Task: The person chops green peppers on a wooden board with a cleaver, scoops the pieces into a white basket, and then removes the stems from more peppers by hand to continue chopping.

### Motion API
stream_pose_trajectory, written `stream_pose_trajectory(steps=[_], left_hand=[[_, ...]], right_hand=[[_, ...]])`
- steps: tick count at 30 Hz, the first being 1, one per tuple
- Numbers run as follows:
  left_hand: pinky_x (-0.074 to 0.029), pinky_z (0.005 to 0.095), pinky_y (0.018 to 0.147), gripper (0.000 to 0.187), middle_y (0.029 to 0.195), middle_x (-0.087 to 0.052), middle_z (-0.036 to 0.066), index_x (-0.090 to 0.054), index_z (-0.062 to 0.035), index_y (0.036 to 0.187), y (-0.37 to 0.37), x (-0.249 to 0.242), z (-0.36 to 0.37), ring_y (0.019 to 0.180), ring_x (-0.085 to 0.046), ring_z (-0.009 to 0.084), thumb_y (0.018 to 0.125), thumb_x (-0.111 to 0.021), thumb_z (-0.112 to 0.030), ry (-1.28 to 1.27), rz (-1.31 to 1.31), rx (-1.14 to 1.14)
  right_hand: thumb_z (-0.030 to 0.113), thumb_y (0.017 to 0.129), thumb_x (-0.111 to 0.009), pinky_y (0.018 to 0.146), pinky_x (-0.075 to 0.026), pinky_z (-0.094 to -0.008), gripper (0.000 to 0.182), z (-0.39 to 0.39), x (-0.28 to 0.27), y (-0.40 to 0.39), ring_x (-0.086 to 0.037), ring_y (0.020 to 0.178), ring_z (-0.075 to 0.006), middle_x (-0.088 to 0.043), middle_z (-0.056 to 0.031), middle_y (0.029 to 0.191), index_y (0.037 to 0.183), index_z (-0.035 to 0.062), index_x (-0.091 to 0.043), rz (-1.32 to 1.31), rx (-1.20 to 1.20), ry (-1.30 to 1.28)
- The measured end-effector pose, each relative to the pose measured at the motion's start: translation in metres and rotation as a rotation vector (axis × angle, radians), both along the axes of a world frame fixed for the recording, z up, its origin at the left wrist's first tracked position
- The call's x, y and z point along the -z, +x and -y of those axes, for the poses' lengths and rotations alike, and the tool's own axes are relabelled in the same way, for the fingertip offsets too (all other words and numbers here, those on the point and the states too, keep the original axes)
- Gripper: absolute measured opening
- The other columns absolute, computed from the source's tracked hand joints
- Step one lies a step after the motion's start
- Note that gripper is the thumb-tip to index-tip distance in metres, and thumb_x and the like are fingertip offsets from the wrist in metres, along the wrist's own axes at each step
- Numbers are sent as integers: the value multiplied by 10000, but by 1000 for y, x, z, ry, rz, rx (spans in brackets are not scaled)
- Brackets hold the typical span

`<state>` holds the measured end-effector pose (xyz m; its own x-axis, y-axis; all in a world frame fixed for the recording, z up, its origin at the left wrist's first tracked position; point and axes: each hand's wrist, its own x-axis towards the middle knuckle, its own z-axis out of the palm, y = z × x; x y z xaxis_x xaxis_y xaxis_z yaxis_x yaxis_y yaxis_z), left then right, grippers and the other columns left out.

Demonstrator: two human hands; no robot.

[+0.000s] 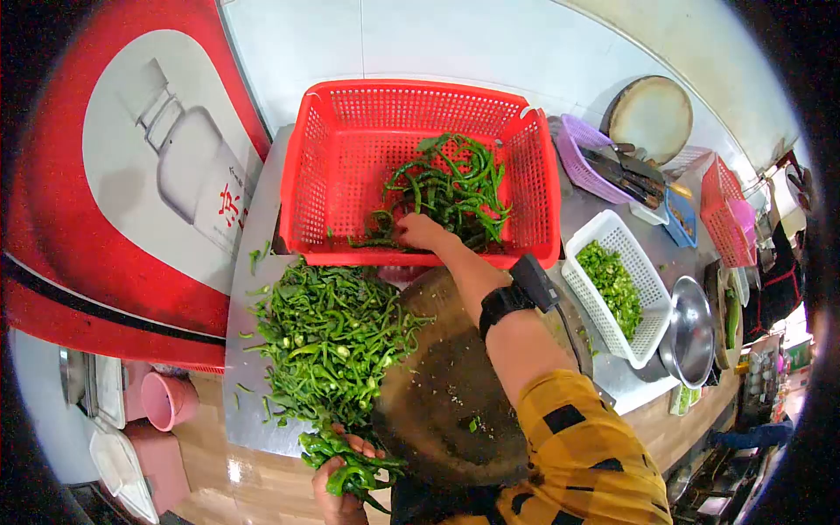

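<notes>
My right hand reaches over the front wall of a red basket, its fingers at the dark green peppers inside; what they grip is hidden. Near the bottom of the view, my left hand is closed round a bunch of green peppers. Between the two hands, a large heap of cut green peppers lies on the metal counter. A round wooden chopping board with small scraps on it sits right of the heap, under my right arm.
A white basket of chopped green peppers stands on the right, beside a metal bowl. Behind are a purple basket with knives, a blue tray and another red basket. A pink bucket stands at lower left.
</notes>
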<state>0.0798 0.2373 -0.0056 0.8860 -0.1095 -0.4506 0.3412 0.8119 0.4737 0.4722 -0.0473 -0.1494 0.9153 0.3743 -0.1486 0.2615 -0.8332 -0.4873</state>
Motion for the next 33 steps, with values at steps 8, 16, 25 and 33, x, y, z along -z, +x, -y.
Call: stream_pose_trajectory(steps=[8,16,25,33], left_hand=[[-433,496,821,534,896,-527,130,-428,-89,1246,20,-26,26,860,-524,284,736,-562,-171,-180,10,86],[-481,428,855,333,987,-600,149,-515,-7,1148,70,-61,83,915,-585,315,832,-531,-110,-97,-47,133],[-482,348,861,236,1002,-628,74,-566,-1,1094,70,-54,122,970,-599,204,873,-535,-79,295,534,280],[-461,358,911,435,1134,-566,109,-454,-16,1264,45,-28,122,1041,-565,214,849,-576,-68,437,588,265]], right_hand=[[191,858,-613,542,-460,-321,210,34,-136,-50,-616,626,-220,-634,-91,695,963,12,-643,389,397,539],[90,909,-529,657,-499,-284,175,40,-247,-165,-633,807,-170,-639,-77,884,1031,-1,-616,223,438,1167],[-41,813,-550,861,-483,-346,245,-5,-266,-329,-608,993,-246,-635,-129,1069,1042,12,-619,198,168,981],[-160,731,-579,890,-477,-395,378,-18,-252,-366,-579,1100,-289,-576,-110,1033,1040,45,-650,461,35,787]])
